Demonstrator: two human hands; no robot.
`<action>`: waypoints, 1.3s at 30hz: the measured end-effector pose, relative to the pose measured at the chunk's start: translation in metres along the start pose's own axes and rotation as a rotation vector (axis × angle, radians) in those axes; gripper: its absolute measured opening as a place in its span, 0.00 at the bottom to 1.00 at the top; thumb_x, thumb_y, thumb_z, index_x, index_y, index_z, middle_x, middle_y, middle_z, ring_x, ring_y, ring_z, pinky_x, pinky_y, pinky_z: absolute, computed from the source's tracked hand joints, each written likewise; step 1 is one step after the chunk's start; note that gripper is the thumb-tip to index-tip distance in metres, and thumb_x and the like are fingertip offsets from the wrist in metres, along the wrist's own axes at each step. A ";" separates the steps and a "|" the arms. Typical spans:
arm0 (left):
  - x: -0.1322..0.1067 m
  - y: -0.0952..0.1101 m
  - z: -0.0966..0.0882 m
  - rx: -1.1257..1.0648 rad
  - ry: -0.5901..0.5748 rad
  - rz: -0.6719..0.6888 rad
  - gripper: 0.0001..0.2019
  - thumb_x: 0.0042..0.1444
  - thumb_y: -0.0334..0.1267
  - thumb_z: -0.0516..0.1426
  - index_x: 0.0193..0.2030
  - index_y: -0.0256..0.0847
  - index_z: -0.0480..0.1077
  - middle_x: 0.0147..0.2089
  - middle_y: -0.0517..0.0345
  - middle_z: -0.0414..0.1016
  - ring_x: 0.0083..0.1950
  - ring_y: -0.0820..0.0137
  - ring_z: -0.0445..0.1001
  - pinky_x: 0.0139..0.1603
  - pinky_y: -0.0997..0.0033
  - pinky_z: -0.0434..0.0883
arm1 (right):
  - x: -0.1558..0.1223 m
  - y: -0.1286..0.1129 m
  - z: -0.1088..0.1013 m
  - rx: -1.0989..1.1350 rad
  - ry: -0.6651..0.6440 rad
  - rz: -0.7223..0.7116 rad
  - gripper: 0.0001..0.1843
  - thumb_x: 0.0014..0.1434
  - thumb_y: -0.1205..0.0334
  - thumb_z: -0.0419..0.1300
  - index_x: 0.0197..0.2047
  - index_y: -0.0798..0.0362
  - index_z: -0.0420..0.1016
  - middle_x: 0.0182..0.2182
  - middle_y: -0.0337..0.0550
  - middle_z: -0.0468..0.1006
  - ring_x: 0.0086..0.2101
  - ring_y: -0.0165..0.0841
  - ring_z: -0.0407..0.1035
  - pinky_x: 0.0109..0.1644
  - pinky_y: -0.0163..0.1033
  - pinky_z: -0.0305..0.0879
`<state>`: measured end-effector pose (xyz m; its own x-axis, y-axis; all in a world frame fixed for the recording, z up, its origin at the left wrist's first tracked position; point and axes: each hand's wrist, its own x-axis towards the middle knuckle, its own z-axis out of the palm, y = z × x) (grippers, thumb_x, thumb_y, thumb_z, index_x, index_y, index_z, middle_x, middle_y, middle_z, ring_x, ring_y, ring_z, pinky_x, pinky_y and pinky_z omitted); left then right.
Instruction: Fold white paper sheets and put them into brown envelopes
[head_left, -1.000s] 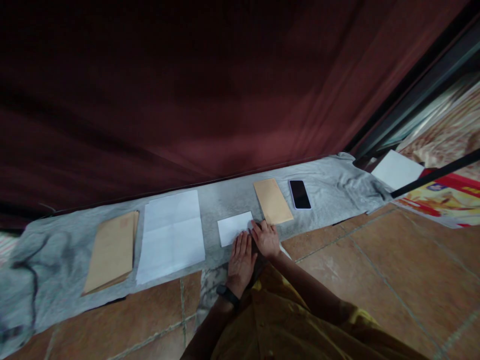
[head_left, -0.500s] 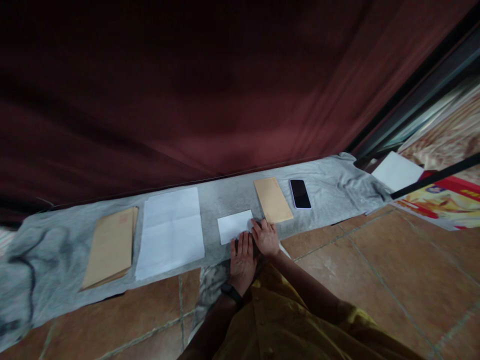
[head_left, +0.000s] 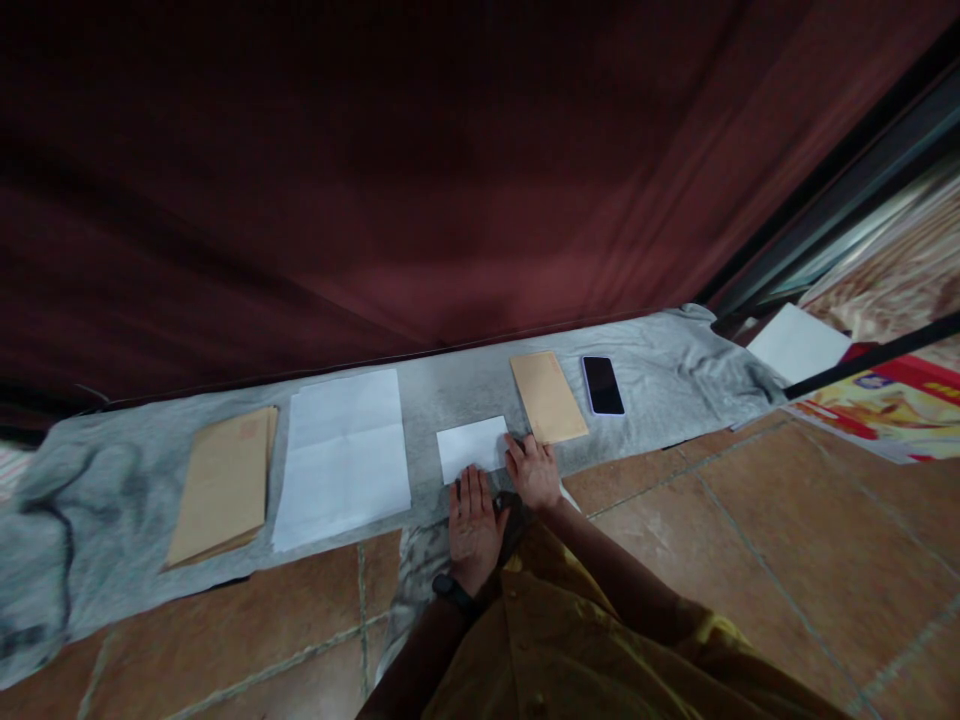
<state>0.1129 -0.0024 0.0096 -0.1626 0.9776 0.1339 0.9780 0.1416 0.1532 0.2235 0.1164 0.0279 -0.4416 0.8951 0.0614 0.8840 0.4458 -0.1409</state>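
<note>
A folded white sheet of paper [head_left: 471, 448] lies flat on the grey cloth [head_left: 442, 385] in front of me. My left hand [head_left: 475, 520] rests with its fingers stretched out over the paper's near edge. At the paper's right edge lies my right hand [head_left: 534, 474], palm down, its fingertips touching the corner and its fingers loosely extended. A brown envelope [head_left: 549, 397] sits just beyond my right hand, and a phone with a dark screen [head_left: 603, 385] lies to the right of that envelope.
Left of the folded paper is a stack of white sheets [head_left: 343, 455]. Further left lie several brown envelopes [head_left: 223, 488]. A dark red curtain [head_left: 465, 220] hangs behind the cloth. At the right stand a dark frame bar and a colourful printed box [head_left: 892, 400]. Tiled floor [head_left: 705, 540] borders the cloth.
My left hand has slid left along the near edge of the folded paper. My right hand has stayed almost in place at its right edge.
</note>
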 end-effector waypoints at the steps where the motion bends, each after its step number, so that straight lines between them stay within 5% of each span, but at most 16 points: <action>1: -0.001 -0.001 0.000 0.016 0.006 -0.002 0.35 0.64 0.44 0.52 0.73 0.26 0.53 0.75 0.34 0.53 0.77 0.52 0.50 0.76 0.45 0.48 | 0.000 0.000 0.000 -0.001 0.004 0.002 0.23 0.73 0.55 0.50 0.68 0.45 0.65 0.47 0.49 0.73 0.44 0.40 0.67 0.53 0.46 0.56; 12: -0.003 -0.007 -0.006 0.046 0.000 -0.002 0.33 0.63 0.40 0.51 0.73 0.28 0.54 0.74 0.37 0.57 0.76 0.55 0.52 0.76 0.45 0.47 | -0.011 -0.004 -0.009 0.071 0.042 -0.049 0.22 0.72 0.59 0.49 0.65 0.53 0.69 0.48 0.55 0.76 0.48 0.45 0.69 0.54 0.50 0.62; 20: -0.007 -0.010 0.008 -0.025 0.078 0.021 0.34 0.60 0.36 0.49 0.74 0.33 0.51 0.75 0.39 0.55 0.77 0.55 0.50 0.77 0.44 0.46 | -0.038 -0.030 0.013 0.317 0.071 -0.425 0.25 0.72 0.60 0.47 0.69 0.58 0.64 0.66 0.52 0.66 0.66 0.41 0.58 0.70 0.53 0.55; 31: -0.009 -0.009 0.009 -0.117 0.139 -0.026 0.39 0.60 0.35 0.51 0.77 0.36 0.41 0.78 0.39 0.45 0.78 0.53 0.46 0.76 0.40 0.46 | -0.038 -0.015 0.021 0.279 0.064 -0.420 0.26 0.72 0.58 0.49 0.70 0.58 0.63 0.69 0.52 0.62 0.69 0.41 0.53 0.72 0.54 0.53; 39: -0.010 -0.013 0.000 -0.052 0.106 -0.076 0.36 0.61 0.36 0.51 0.75 0.28 0.47 0.77 0.34 0.47 0.78 0.51 0.46 0.75 0.43 0.51 | -0.040 -0.005 0.028 0.221 0.087 -0.403 0.27 0.72 0.59 0.49 0.70 0.56 0.62 0.70 0.50 0.60 0.68 0.41 0.54 0.71 0.53 0.54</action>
<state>0.1017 -0.0139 0.0066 -0.2513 0.9419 0.2228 0.9548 0.2036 0.2166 0.2327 0.0780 -0.0012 -0.7203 0.6525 0.2354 0.5865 0.7541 -0.2954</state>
